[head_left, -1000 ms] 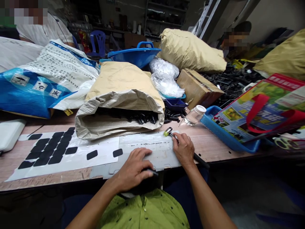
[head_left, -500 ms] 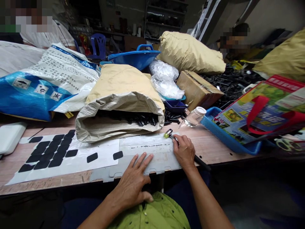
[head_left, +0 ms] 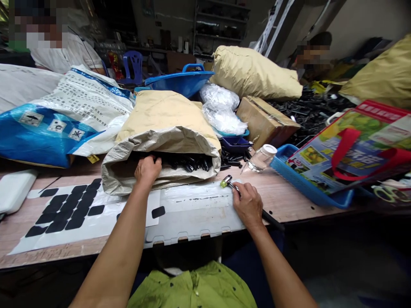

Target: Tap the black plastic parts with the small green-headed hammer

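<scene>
My left hand [head_left: 147, 170] is at the mouth of a tan woven sack [head_left: 173, 111] that lies on its side. Its fingertips are hidden against the dark inside, so I cannot see whether they grip anything. Small black parts [head_left: 192, 163] fill the sack's opening, right of that hand. My right hand [head_left: 248, 203] is closed around a small hammer [head_left: 227, 180] with a shiny metal head, a yellow-green face and a black handle end. The hammer head rests over a grey-white plastic sheet [head_left: 199, 214] at the table's front edge.
Black rounded pads [head_left: 66, 209] lie on white paper at left. A clear glass [head_left: 263, 157] stands upside down near a blue basket [head_left: 308, 184] holding a colourful bag. A cardboard box [head_left: 266, 122], more sacks and piled black parts are behind. Two people sit across the table.
My left hand has moved from the front of the plastic sheet up and left to the sack's mouth. My right hand stays in place with the hammer.
</scene>
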### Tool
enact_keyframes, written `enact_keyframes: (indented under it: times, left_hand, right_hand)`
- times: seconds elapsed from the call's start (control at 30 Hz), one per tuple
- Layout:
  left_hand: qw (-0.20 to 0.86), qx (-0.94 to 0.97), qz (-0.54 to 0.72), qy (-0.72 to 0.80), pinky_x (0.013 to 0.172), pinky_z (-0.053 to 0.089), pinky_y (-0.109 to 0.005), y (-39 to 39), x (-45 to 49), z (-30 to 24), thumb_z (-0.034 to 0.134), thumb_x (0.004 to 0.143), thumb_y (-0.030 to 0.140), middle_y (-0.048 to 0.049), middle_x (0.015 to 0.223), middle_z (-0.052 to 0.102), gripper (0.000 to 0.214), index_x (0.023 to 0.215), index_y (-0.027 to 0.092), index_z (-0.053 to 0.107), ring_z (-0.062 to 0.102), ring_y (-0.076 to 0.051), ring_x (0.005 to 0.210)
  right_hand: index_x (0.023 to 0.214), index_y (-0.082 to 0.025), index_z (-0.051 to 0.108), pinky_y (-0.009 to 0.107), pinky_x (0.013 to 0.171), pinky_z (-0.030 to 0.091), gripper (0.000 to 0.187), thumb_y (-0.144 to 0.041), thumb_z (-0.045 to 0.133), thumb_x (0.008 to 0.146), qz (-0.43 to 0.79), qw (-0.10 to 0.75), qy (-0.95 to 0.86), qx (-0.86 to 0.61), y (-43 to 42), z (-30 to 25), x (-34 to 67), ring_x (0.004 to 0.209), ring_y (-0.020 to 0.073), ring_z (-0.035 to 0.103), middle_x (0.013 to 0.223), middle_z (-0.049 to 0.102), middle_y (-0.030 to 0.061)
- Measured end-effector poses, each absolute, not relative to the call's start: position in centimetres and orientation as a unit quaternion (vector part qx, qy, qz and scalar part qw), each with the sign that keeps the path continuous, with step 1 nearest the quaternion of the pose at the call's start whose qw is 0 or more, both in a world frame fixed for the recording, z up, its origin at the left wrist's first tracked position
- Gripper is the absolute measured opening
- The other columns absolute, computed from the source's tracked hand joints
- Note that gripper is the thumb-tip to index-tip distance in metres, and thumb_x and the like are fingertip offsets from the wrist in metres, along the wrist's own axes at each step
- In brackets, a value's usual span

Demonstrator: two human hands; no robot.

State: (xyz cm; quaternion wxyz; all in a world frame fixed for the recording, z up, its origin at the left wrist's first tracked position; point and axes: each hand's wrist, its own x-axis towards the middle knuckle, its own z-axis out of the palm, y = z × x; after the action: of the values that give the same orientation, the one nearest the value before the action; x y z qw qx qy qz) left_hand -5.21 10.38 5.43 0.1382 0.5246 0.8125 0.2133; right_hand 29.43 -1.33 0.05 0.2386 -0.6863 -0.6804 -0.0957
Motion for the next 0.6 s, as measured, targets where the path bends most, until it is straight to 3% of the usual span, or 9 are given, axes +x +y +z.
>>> enact_keyframes:
  times: [0.27,0.37,0.47,0.53,0.6]
  left_hand:
    - [0.172,0.482,0.109,0.852,0.089,0.051,-0.056,12.8,-6.8,5.0,0.073,0.079,0.039,-0.0249,0.115,0.071,0.038,0.109,0.015,0.071,0.065,-0.045,0.112]
    - [0.135,0.523,0.103,0.835,0.088,0.052,-0.051,10.7,-6.8,5.9,0.067,0.086,0.035,-0.0204,0.116,0.07,0.033,0.115,0.019,0.066,0.066,-0.041,0.111]
    - [0.058,0.617,0.214,0.756,0.083,0.052,-0.042,6.3,-5.0,6.5,0.056,0.096,0.034,-0.0133,0.114,0.068,0.033,0.127,0.023,0.053,0.066,-0.032,0.105]
    - [0.093,0.687,0.269,0.669,0.075,0.051,-0.035,3.0,-3.1,6.4,0.061,0.094,0.034,-0.0078,0.108,0.067,0.043,0.133,0.025,0.044,0.066,-0.025,0.092]
    - [0.169,0.759,0.265,0.57,0.073,0.049,-0.032,0.4,-1.2,5.9,0.067,0.091,0.03,-0.0031,0.103,0.066,0.042,0.128,0.027,0.047,0.063,-0.021,0.085]
  right_hand:
    - [0.114,-0.022,0.07,0.032,0.079,0.036,0.024,-0.025,0.056,0.095,-0.087,0.243,-0.678,-0.688,-1.3,0.1,29.4,0.091,0.021,0.052,0.097,0.064,0.0063]
    - [0.114,-0.023,0.071,0.031,0.08,0.036,0.023,-0.025,0.058,0.094,-0.087,0.246,-0.674,-0.691,-1.3,0.0,29.4,0.091,0.0207,0.052,0.097,0.063,0.0057]
    - [0.113,-0.023,0.071,0.031,0.08,0.036,0.023,-0.025,0.058,0.094,-0.086,0.245,-0.674,-0.691,-1.3,0.0,29.4,0.091,0.0205,0.052,0.097,0.063,0.0055]
    - [0.113,-0.023,0.071,0.032,0.08,0.036,0.023,-0.025,0.058,0.094,-0.087,0.245,-0.674,-0.692,-1.3,0.0,29.3,0.092,0.0206,0.052,0.097,0.063,0.0057]
    - [0.114,-0.023,0.07,0.032,0.079,0.036,0.023,-0.025,0.057,0.094,-0.09,0.244,-0.674,-0.692,-1.3,0.0,29.3,0.092,0.0208,0.052,0.097,0.063,0.0057]
